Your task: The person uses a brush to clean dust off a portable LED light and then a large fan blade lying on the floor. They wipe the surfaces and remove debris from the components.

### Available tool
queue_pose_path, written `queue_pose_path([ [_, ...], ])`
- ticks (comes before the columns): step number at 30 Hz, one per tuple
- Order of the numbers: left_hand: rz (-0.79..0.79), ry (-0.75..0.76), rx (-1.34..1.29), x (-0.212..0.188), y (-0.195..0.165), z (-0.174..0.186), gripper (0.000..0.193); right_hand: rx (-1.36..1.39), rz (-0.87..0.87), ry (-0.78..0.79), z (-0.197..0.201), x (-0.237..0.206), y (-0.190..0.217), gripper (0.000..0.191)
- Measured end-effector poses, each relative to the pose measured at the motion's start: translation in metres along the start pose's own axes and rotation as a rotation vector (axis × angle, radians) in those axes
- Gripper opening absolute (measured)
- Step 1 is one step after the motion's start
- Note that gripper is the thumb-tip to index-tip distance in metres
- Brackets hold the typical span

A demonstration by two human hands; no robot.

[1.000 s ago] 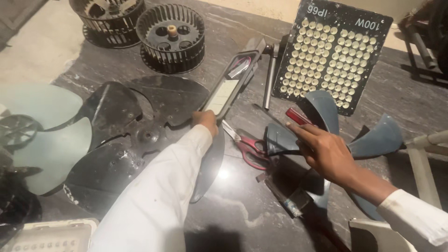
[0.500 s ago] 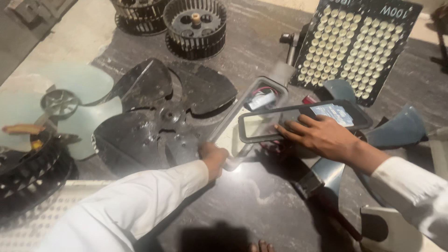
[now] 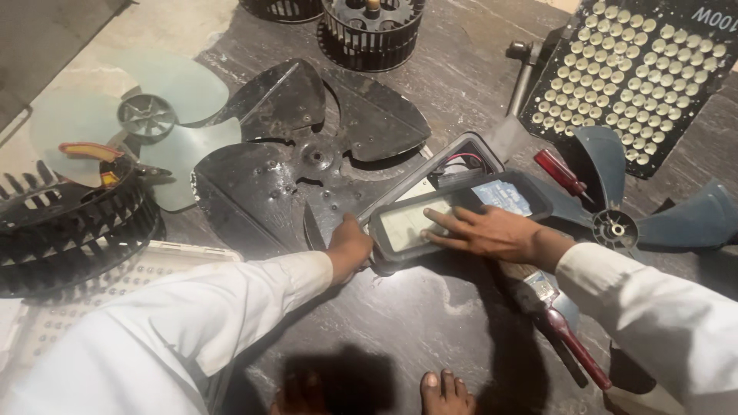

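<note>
Lamp cover (image 3: 461,215) lies centre, at 3 o'clock of black fan blade (image 3: 307,154). Right hand (image 3: 492,233) pressed flat, open; left hand (image 3: 350,250) curled on housing edge. Even pressure advised, edges aligned.

Lamp housing (image 3: 453,219) between fan blade (image 3: 307,154) left, LED panel (image 3: 646,77) right.

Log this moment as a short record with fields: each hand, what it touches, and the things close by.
Left hand: left hand grips the near end of the grey rectangular lamp housing.
Right hand: right hand lies flat on the dark-framed rectangular glass cover, which rests on that housing.
Beside: black metal three-blade fan, red-handled screwdriver, blue-grey plastic fan.
Surface: dark marbled floor.
</note>
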State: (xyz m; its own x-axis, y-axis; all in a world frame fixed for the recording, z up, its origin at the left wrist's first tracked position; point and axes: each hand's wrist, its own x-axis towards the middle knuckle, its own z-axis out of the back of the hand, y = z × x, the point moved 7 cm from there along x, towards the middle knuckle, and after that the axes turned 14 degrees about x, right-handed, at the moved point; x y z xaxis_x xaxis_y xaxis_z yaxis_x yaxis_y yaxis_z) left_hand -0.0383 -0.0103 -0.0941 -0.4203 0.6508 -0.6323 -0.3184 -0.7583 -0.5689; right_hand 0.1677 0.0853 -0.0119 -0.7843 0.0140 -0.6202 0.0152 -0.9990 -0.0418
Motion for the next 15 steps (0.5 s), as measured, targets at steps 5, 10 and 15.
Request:
queue_pose_path([
  [5, -0.135, -0.116, 0.206, -0.018, -0.02, 0.01, 0.041, -0.13, 0.017, -0.006, -0.012, 0.019, 0.004, 0.095],
  [10, -0.524, -0.155, 0.563, -0.026, -0.045, 0.03, 0.053, -0.135, 0.094, -0.192, -0.011, 0.022, 0.004, 0.089],
  [15, -0.946, -0.14, 0.663, -0.065, -0.077, 0.035, 0.095, -0.31, -0.028, -0.136, 0.001, 0.032, -0.014, 0.101],
])
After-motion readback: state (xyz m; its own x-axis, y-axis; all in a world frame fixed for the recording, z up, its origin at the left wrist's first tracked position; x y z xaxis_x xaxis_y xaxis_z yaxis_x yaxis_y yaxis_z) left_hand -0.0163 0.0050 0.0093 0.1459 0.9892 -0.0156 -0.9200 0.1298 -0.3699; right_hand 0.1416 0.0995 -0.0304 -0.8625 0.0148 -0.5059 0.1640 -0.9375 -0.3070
